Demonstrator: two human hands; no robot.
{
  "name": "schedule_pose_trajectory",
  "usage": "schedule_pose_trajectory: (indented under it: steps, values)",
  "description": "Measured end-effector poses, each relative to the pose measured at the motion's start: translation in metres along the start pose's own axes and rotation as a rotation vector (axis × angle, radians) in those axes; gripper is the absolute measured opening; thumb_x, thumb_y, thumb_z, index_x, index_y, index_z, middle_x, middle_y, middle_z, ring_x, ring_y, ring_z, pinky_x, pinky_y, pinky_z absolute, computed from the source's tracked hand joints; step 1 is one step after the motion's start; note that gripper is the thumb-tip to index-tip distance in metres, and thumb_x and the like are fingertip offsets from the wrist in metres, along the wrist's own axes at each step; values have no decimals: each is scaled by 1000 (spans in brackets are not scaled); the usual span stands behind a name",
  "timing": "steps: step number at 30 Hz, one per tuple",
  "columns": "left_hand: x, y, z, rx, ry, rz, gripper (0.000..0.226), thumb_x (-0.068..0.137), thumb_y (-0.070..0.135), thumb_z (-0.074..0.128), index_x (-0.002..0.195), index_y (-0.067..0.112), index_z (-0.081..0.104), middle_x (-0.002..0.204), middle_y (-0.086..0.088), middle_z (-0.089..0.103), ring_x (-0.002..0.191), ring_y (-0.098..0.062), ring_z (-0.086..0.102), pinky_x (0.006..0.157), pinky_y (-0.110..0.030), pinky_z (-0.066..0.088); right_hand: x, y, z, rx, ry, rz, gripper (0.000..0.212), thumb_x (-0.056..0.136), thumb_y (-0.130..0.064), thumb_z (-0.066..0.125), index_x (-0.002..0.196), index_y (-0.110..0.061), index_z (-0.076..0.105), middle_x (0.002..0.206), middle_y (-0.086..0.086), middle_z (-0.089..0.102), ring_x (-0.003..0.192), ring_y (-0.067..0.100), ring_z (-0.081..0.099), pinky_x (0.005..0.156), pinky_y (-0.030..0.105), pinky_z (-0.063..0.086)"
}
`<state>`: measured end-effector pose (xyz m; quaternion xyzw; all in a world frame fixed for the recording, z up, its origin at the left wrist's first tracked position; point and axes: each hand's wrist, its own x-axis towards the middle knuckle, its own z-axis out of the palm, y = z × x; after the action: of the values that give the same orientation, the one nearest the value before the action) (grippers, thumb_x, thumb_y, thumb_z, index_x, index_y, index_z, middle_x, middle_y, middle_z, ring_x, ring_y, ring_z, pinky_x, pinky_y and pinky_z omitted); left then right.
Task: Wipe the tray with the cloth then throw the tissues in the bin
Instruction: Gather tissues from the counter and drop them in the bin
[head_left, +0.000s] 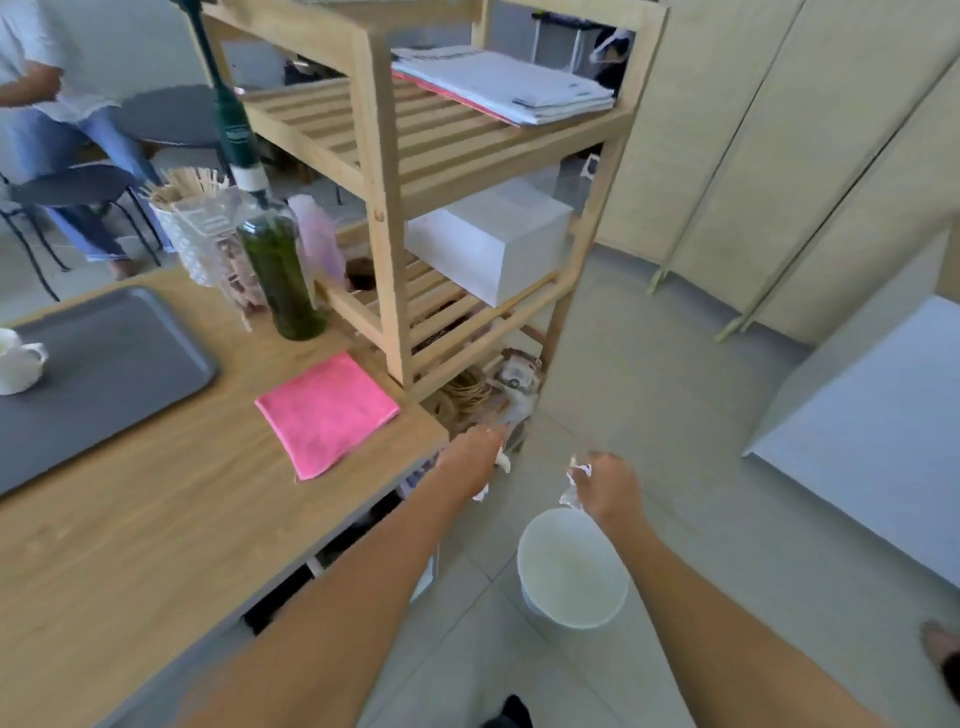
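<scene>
A grey tray (119, 358) lies at the left of the wooden table, with a white cup (18, 361) on its left end. A folded pink cloth (327, 410) rests flat near the table's right corner. The white bin (571, 569) stands on the floor, off the table's right side. My left hand (475, 457) is past the table corner, closed around crumpled white tissues (501, 460). My right hand (608, 486) hovers just above the bin's far rim and grips more white tissue (574, 480).
A wooden shelf rack (384, 171) stands behind the table corner with papers and a white box. A green bottle (283, 270) and a jar of sticks (195, 228) stand at the table's back. Another person sits at far left. A white surface (878, 431) is at right.
</scene>
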<state>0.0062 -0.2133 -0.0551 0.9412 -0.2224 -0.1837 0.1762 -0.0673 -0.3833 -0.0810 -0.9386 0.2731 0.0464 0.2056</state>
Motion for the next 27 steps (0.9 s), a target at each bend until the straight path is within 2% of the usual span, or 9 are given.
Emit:
schedule_pose_trajectory:
  steps: [4,6,8,12,16,20,22,24,27]
  values:
    - [37,41,21,64,-103,36,46,94,26,56,132,3,43,138,-18,49,123,-33,51,97,-38,44,26,50,-5,27,-18,64,23,93,-19,53,97,-2,68,102,20,69,99,33,66,78,33,49]
    - [50,61,29,59,-166,10,61,94,43,51,139,4,37,143,-18,44,130,-33,46,103,-39,42,35,69,-5,36,-32,84,22,94,-18,54,97,-1,68,100,21,69,97,33,66,76,32,49]
    - [65,74,43,59,-197,-13,68,95,51,43,144,4,32,146,-20,41,134,-34,42,107,-41,39,45,90,-2,72,-42,133,26,95,-21,52,96,1,66,101,22,68,97,35,65,77,34,48]
    - [90,99,78,55,-249,-38,48,99,32,37,137,3,39,142,-19,42,128,-36,45,103,-43,40,63,128,10,100,-58,204,27,96,-22,49,99,-2,67,104,19,67,100,34,63,78,33,47]
    - [105,107,105,60,-299,-73,44,99,16,39,141,3,35,144,-19,40,129,-34,46,103,-38,40,70,144,20,144,-73,240,26,95,-21,49,96,0,66,102,19,67,99,34,63,76,33,47]
    - [127,105,138,120,-372,-27,39,101,13,37,138,2,37,142,-19,41,127,-36,47,102,-40,41,79,163,37,191,-115,307,30,93,-22,46,94,4,60,101,24,64,95,36,62,66,29,35]
    - [140,99,158,138,-415,5,35,100,16,39,132,2,40,137,-20,44,121,-38,50,97,-42,43,85,172,48,223,-133,334,40,86,-32,43,92,4,60,101,27,63,94,38,62,66,29,32]
    - [155,90,179,131,-453,3,33,99,18,43,129,3,43,133,-20,47,116,-38,52,94,-42,45,91,179,62,235,-163,353,48,75,-38,34,89,1,59,102,29,62,94,40,61,66,33,36]
    - [177,75,209,127,-482,-12,34,98,16,43,129,4,44,132,-19,48,115,-38,53,93,-42,44,103,191,87,248,-186,368,80,60,-55,27,97,7,61,100,26,63,93,37,62,66,34,38]
